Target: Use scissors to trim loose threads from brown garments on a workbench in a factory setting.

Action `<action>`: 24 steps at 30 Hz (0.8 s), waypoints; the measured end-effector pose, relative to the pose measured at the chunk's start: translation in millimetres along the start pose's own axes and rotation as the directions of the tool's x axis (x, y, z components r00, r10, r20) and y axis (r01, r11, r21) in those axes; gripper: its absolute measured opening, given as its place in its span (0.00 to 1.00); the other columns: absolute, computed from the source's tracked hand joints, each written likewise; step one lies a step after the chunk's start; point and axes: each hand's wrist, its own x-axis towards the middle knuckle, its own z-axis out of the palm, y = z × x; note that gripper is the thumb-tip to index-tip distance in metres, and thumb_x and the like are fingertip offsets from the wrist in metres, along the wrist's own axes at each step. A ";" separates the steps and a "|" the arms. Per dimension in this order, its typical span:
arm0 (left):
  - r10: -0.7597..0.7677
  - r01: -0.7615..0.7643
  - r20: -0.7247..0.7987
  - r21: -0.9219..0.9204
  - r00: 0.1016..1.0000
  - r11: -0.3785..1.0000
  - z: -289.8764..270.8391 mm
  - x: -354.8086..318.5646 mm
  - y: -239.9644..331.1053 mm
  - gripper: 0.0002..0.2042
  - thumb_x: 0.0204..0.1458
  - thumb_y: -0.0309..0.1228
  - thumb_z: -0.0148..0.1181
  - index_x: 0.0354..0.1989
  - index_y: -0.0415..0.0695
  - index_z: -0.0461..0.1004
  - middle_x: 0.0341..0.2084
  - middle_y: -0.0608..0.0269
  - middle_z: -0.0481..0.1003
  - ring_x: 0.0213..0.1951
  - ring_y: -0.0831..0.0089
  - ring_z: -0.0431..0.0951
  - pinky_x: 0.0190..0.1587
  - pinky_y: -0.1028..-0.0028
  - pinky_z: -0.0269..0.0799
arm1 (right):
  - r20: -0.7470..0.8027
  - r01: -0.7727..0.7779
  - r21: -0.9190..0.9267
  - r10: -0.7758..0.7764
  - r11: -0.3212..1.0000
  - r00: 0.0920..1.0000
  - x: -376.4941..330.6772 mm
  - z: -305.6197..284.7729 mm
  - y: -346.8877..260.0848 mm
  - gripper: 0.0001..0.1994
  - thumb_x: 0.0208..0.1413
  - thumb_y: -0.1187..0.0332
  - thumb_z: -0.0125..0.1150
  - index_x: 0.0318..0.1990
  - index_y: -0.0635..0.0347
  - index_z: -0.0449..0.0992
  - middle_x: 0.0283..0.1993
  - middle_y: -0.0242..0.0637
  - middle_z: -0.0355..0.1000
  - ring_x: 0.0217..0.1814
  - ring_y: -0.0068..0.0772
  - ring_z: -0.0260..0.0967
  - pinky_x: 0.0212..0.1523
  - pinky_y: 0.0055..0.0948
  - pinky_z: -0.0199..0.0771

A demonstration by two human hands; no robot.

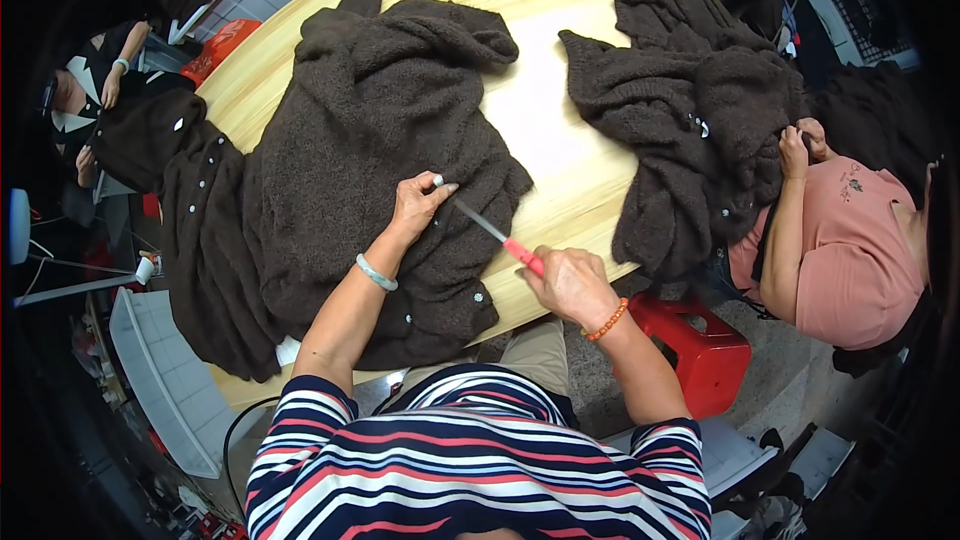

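Note:
A dark brown fuzzy knitted cardigan (370,140) with small pale buttons lies spread on a light wooden table (560,150). My left hand (420,205) presses on the cardigan near its right edge, fingers pinching the fabric. My right hand (570,285) holds a thin tool with a pink-red handle and a metal tip (495,235); the tip points at the spot under my left fingers. A pale green bangle circles my left wrist, an orange bead bracelet my right.
A second brown cardigan (690,110) lies at the right, handled by a person in a pink shirt (850,250). More brown knitwear (190,210) hangs off the table's left side, near another person (90,90). A red plastic stool (700,345) stands below the table edge.

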 end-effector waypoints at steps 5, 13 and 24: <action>0.192 -0.126 -0.074 0.522 0.979 0.844 4.4 -32.5 46.5 0.17 0.46 0.37 0.69 0.36 0.34 0.77 0.30 0.53 0.75 0.33 0.63 0.77 0.37 0.68 0.72 | -0.033 -0.098 0.068 0.101 0.993 0.994 -16.9 4.2 22.8 0.13 0.55 0.58 0.60 0.33 0.59 0.73 0.22 0.52 0.72 0.27 0.56 0.73 0.31 0.47 0.74; 0.327 -0.263 -0.041 0.503 0.944 0.823 -8.2 -56.0 15.7 0.08 0.44 0.25 0.65 0.33 0.36 0.77 0.27 0.54 0.72 0.31 0.57 0.76 0.37 0.65 0.72 | 0.032 -0.087 0.030 0.086 0.996 0.996 -30.9 20.1 6.7 0.13 0.55 0.58 0.61 0.33 0.59 0.74 0.21 0.51 0.72 0.27 0.55 0.74 0.30 0.45 0.74; 0.152 -0.142 -0.002 0.350 0.988 0.926 -16.4 -59.7 14.5 0.07 0.45 0.24 0.63 0.29 0.32 0.76 0.23 0.53 0.72 0.26 0.65 0.75 0.32 0.69 0.69 | 0.082 0.066 0.050 -0.070 0.997 0.994 -31.0 18.9 -17.8 0.13 0.55 0.57 0.61 0.31 0.59 0.75 0.20 0.50 0.73 0.26 0.51 0.75 0.30 0.44 0.75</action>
